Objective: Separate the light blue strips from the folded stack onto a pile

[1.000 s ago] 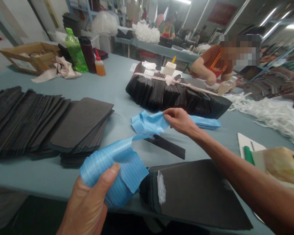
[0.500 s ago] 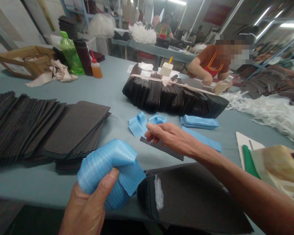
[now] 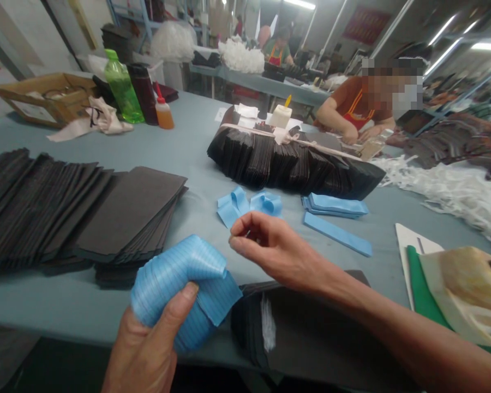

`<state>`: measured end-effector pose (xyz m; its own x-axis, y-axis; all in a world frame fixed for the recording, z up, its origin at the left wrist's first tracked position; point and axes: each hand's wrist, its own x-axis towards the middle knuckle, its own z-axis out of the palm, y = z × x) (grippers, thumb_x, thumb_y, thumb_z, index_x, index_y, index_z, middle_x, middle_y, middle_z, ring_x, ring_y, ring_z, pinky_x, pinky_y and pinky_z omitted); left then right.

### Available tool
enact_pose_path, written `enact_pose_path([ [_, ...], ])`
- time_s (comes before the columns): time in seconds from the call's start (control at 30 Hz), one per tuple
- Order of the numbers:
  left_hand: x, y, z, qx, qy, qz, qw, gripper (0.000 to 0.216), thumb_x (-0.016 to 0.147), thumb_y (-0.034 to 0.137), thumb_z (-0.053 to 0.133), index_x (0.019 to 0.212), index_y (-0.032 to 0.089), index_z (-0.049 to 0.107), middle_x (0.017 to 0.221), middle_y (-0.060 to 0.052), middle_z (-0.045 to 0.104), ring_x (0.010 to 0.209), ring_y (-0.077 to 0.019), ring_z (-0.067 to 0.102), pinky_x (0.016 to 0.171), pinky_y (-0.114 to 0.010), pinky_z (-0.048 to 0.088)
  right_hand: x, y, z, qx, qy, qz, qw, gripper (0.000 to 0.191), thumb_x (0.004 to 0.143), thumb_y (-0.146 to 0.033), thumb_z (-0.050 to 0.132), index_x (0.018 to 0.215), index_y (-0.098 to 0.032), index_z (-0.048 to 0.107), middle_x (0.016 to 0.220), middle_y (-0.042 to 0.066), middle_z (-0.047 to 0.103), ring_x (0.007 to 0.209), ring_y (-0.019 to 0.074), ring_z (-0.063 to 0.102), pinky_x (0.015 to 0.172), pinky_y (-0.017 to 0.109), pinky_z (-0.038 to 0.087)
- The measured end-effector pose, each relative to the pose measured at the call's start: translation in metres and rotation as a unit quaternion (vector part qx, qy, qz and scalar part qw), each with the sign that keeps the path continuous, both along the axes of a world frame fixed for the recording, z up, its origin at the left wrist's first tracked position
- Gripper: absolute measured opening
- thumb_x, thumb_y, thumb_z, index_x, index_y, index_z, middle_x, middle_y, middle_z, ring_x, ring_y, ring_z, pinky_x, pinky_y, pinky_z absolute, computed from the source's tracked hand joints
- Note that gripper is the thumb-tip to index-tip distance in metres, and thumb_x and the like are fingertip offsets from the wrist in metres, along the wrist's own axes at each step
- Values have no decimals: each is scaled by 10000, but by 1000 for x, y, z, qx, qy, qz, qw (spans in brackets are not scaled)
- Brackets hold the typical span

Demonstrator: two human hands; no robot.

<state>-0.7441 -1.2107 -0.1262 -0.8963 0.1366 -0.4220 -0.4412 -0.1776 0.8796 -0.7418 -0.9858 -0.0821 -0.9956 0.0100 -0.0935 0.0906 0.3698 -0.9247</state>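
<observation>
My left hand (image 3: 147,344) is at the bottom edge, closed around a thick bundle of blue ribbed strips (image 3: 184,284) that bends over my thumb. My right hand (image 3: 270,245) hovers just above the grey table (image 3: 196,147), right of that bundle. Its fingers are pinched together, with a dark sliver between the tips that I cannot name. Beyond it lie two curled blue strips (image 3: 247,204), a flat blue strip (image 3: 337,234) and a small stack of blue strips (image 3: 337,204). Under my right forearm sits a stack of black sheets (image 3: 311,338).
Fanned rows of black sheets (image 3: 65,213) fill the left. A tied black bundle (image 3: 290,161) lies mid-table, with a person in an orange apron (image 3: 352,109) behind it. A green bottle (image 3: 120,87), an orange glue bottle (image 3: 163,112) and a cardboard box (image 3: 45,95) stand far left; white scraps (image 3: 454,191) lie right.
My right hand let go of the curled blue strips, drew back toward me and pinched shut. The black strip that lay on the table no longer shows. My left hand kept its bundle.
</observation>
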Motion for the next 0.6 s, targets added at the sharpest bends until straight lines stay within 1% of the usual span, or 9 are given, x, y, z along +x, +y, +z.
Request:
enact_pose_path([
  [0.07,0,3,5,30,-56,27,998,536,642,531,1050,1092,292,885,1049,-38,884,1061,-364,833,882,-429,712,3,1,-1,62,78,55,994,398,934,-285,746,1317,-228,650,1138,57,721,897,198,659,730,313,537],
  [0.1,1,5,7,37,-74,31,996,559,647,526,1050,1129,298,884,1074,-44,888,1082,-378,834,871,-434,717,4,0,0,91,104,88,986,478,922,-245,753,1382,-257,624,1214,65,725,940,213,671,770,332,555],
  [0.13,1,6,8,39,-83,29,995,566,662,516,1046,1160,301,882,1107,-49,890,1101,-386,833,871,-434,719,5,-1,0,115,122,119,979,492,921,-214,746,1394,-275,622,1261,70,728,961,224,677,799,348,566],
  [0.2,0,6,10,41,-78,28,996,565,669,499,1047,1173,302,885,1178,-52,888,1143,-396,825,888,-421,718,4,-3,1,148,148,151,966,380,949,-178,706,1312,-279,665,1279,77,740,961,231,680,830,361,567],
  [0.27,0,6,11,42,-67,25,997,591,603,454,1077,1144,304,891,1226,-37,883,1177,-407,813,886,-394,718,2,-4,0,180,193,154,952,249,986,-164,654,1213,-258,698,1204,80,760,922,221,679,805,349,545],
  [0.33,0,4,11,43,-72,27,996,649,522,404,1101,1128,309,888,1233,-27,883,1203,-424,801,883,-390,719,0,-4,-4,215,251,142,933,192,1008,-147,603,1136,-237,714,1093,70,766,847,199,667,730,325,498],
  [0.4,0,2,10,43,-93,36,994,693,539,426,1095,1184,317,868,1226,-36,885,1220,-438,793,891,-427,723,-1,-1,-9,238,287,121,920,200,1008,-128,571,1099,-218,725,1021,59,761,790,179,652,691,308,464],
  [0.5,2,-1,7,38,-128,39,990,699,691,477,1038,1335,337,804,1272,-55,872,1227,-427,795,908,-474,721,-4,11,-13,230,287,54,929,216,967,-96,569,1065,-197,732,973,44,756,764,160,649,704,288,470],
  [0.6,4,-5,4,22,-114,32,993,589,784,393,985,1336,350,784,1318,-40,860,1209,-376,811,866,-411,721,-13,30,-15,233,237,-31,943,193,937,-115,599,1040,-192,743,910,21,755,725,153,642,696,281,467],
])
